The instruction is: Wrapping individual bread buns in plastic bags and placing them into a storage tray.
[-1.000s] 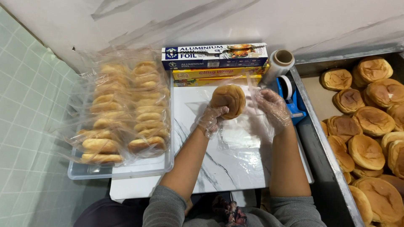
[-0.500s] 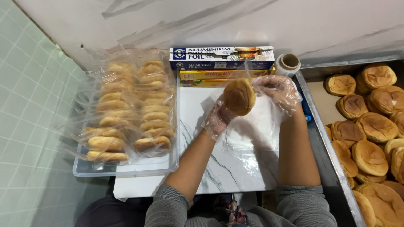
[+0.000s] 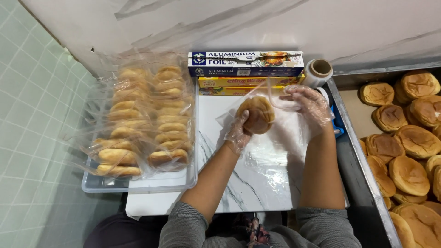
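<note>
- Marble board (image 3: 257, 183): white with grey veins, a clear film sheet (image 3: 280, 138) lying over it.
- Metal tray (image 3: 363, 183) at 3 o'clock holds bare brown buns (image 3: 409, 174).
- Plastic bin (image 3: 138, 183) at 9 o'clock holds wrapped buns (image 3: 142, 115) in two rows.
- Foil box (image 3: 245, 63) at 12 o'clock, a film roll (image 3: 318, 71) beside it.
- Left hand (image 3: 239, 133), gloved, cups the bun (image 3: 256, 115) from 7 o'clock, fingers curled on it.
- Right hand (image 3: 308, 103), gloved, pinches the film edge at the bun's 2 o'clock.
- Bun: round, golden-brown, smooth, lifted above the board's far end, film draped round it.

2 boxes (image 3: 245, 64), 1 film roll (image 3: 318, 72)
</note>
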